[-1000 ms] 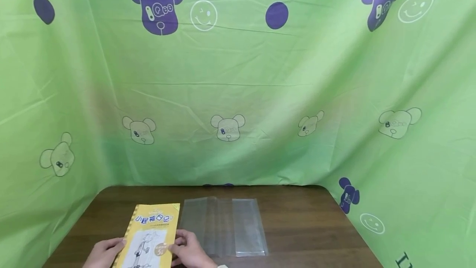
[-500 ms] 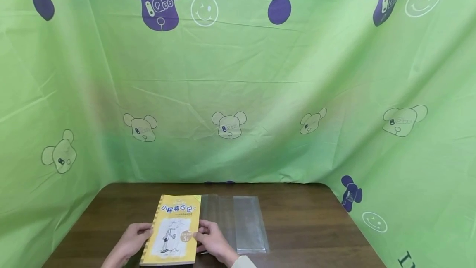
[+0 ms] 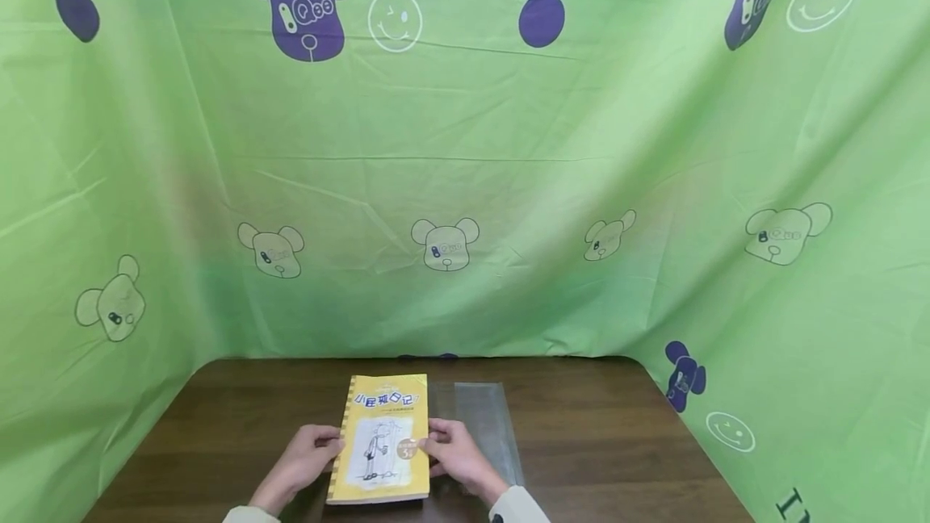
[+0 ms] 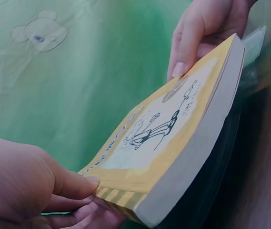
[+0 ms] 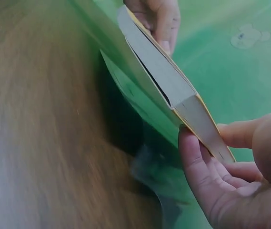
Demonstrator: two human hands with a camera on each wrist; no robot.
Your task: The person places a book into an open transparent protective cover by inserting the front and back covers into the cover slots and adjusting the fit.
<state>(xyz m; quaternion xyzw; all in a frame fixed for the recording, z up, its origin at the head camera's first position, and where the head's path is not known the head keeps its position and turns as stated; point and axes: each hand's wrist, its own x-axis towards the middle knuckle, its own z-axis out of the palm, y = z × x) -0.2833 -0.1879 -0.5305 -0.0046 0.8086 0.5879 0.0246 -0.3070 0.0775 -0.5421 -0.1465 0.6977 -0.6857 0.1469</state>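
Note:
A yellow paperback book (image 3: 381, 438) with a line drawing on its front cover is held face up between both hands, over the left part of a transparent plastic book cover (image 3: 483, 426). My left hand (image 3: 308, 454) pinches the striped spine side, thumb on top and fingers beneath, as the left wrist view shows of that hand (image 4: 45, 186). At the opposite, page-edge side my right hand (image 3: 458, 450) grips the book, its thumb on the front cover and the fingers (image 5: 197, 162) under the back. The book's thick page block (image 5: 159, 64) faces the right wrist camera.
A brown wooden table (image 3: 603, 442) lies under everything. Green fabric (image 3: 508, 127) with bear prints hangs around the table's back and sides. The plastic cover's right flap lies flat, right of the book.
Both hands have carried the book rightward and slightly away from me, from the table's left part to over the plastic cover, hiding more of that cover. The grip stays the same.

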